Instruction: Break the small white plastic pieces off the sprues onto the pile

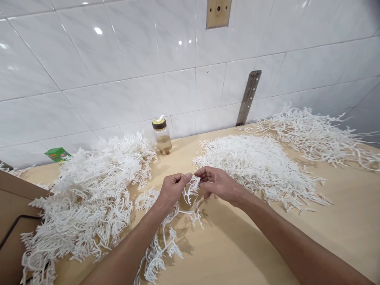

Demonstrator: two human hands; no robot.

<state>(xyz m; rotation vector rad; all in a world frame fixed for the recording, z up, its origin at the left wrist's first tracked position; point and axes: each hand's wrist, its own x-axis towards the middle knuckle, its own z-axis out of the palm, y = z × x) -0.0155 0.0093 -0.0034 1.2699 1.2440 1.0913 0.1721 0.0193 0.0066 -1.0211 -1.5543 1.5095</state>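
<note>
Near the middle of the table, my left hand [175, 190] pinches a white branched plastic piece [194, 185] between thumb and fingers. My right hand [218, 184] is curled at the right side of the same piece, its fingertips closed on the small prongs. More of the white branching strands [158, 253] hang or lie below my left hand, partly behind the forearm. A large heap of branched white pieces [92, 194] lies to the left. To the right of my hands is a pile of short loose white pieces [252, 162].
A bottle with a dark and yellow lid [164, 138] stands by the tiled wall. Thin bare white branches [317, 134] lie at the back right. A green packet [57, 154] and a cardboard box [18, 206] are at the left. A metal bracket [248, 99] leans against the wall.
</note>
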